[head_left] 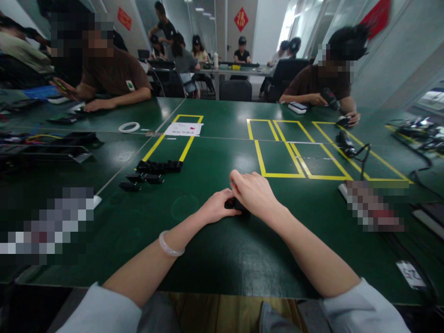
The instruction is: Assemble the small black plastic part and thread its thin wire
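Note:
My left hand point(218, 206) is wrapped round a small black part point(230, 203) at the middle of the green table point(208, 252), thumb near the tabletop. Over the same spot, my right hand point(255, 192) is closed with its fingers curled; whatever it pinches is hidden behind the knuckles. Most of the black part is covered by both hands, so its exact kind does not show. To the left lie a row of black pieces point(161, 166) and several smaller black blocks point(130, 186).
Yellow tape point(282, 175) outlines rectangles on the table. Beyond the black pieces are a paper sheet point(183, 129) and a white tape roll point(129, 126). A corded black tool point(345, 143) lies at right. Two co-workers sit across; one point(326, 83) holds a black tool.

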{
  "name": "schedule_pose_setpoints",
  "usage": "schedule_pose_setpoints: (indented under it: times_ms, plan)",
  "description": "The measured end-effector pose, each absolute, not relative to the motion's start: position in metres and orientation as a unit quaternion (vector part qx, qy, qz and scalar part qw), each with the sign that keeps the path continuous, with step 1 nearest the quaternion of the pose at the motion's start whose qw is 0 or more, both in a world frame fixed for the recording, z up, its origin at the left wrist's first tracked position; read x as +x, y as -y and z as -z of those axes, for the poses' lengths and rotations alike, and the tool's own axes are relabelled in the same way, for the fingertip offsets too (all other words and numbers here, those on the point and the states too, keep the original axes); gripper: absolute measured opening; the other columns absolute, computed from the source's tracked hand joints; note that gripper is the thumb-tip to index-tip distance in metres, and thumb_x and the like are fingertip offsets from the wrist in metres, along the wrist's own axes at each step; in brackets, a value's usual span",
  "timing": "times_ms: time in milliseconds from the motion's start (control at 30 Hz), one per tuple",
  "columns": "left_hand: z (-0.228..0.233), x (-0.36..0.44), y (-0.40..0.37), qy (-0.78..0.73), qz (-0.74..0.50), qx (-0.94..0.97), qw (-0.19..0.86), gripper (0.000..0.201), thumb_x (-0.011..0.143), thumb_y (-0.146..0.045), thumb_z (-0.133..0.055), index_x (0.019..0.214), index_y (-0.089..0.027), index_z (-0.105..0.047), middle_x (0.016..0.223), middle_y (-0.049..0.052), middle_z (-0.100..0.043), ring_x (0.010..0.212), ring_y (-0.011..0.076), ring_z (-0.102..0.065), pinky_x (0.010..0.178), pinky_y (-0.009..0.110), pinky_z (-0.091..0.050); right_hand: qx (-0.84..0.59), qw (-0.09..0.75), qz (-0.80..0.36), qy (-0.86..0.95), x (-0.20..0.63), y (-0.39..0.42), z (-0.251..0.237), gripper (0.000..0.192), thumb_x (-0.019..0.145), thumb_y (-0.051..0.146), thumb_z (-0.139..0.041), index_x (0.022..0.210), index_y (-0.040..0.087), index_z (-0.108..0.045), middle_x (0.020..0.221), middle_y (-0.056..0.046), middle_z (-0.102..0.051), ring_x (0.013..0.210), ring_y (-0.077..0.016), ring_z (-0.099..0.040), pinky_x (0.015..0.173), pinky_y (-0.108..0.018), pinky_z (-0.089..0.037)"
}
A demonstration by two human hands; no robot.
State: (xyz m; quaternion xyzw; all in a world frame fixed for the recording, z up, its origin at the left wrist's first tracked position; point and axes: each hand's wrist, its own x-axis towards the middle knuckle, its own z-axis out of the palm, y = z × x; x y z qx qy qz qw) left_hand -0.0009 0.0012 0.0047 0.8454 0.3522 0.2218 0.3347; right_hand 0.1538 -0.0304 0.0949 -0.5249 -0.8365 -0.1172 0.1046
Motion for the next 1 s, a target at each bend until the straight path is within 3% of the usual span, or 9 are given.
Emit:
schedule_pose_setpoints:
  times_ms: [167,400,600,900,1000]
  plan:
    - [-0.0031,-0.0012,-0.0006,-0.363,-0.221,0.841,0.335,0.038,0.073,-0.037,-0.073,0.104,-0.018,-0.061,0.098,0.004,-0.065,0.091,0.0237,-0.060,0.080,0.033,-0.047,-0.521,0.093,0.122,0.840,0.1546,0.0300,-0.0943,0.031,0.098,0.033,-0.026,0.089,0.020,-0.052,0.071,-0.003,-0.068,0.065,-0.0147,-0.060,0.062,-0.028,-0.022]
    - [-0.0068,-0.0005,-0.0003,-0.358,-0.218,0.846,0.328,0.034,0.073,-0.038,-0.073,0.098,-0.017,-0.062,0.099,0.005,-0.064,0.092,0.0240,-0.060,0.082,0.034,-0.047,-0.539,0.104,0.108,0.829,0.1530,0.0305,-0.0943,0.020,0.093,0.021,-0.032,0.100,0.018,-0.050,0.073,-0.001,-0.068,0.062,-0.0145,-0.060,0.062,-0.027,-0.026]
    - [-0.0044,-0.0002,-0.0005,-0.357,-0.219,0.845,0.332,0.037,0.073,-0.035,-0.073,0.103,-0.018,-0.061,0.096,0.004,-0.064,0.087,0.0222,-0.060,0.078,0.032,-0.047,-0.546,0.087,0.112,0.826,0.1523,0.0286,-0.0931,0.027,0.097,0.038,-0.030,0.096,0.020,-0.050,0.073,-0.004,-0.069,0.067,-0.0163,-0.062,0.061,-0.027,-0.025]
    - [-0.0036,-0.0016,-0.0011,-0.358,-0.223,0.845,0.329,0.037,0.072,-0.036,-0.074,0.102,-0.018,-0.064,0.097,0.005,-0.064,0.087,0.0217,-0.060,0.081,0.033,-0.047,-0.542,0.093,0.086,0.831,0.1542,0.0299,-0.0965,0.017,0.095,0.025,-0.033,0.100,0.019,-0.047,0.083,-0.003,-0.070,0.069,-0.0156,-0.062,0.059,-0.027,-0.025]
    - [-0.0041,-0.0015,-0.0004,-0.350,-0.230,0.846,0.330,0.034,0.072,-0.035,-0.074,0.101,-0.019,-0.063,0.102,0.004,-0.064,0.093,0.0228,-0.060,0.084,0.033,-0.046,-0.534,0.096,0.085,0.835,0.1545,0.0309,-0.0974,0.019,0.095,0.029,-0.032,0.099,0.019,-0.048,0.082,-0.003,-0.069,0.068,-0.0155,-0.061,0.061,-0.028,-0.026]
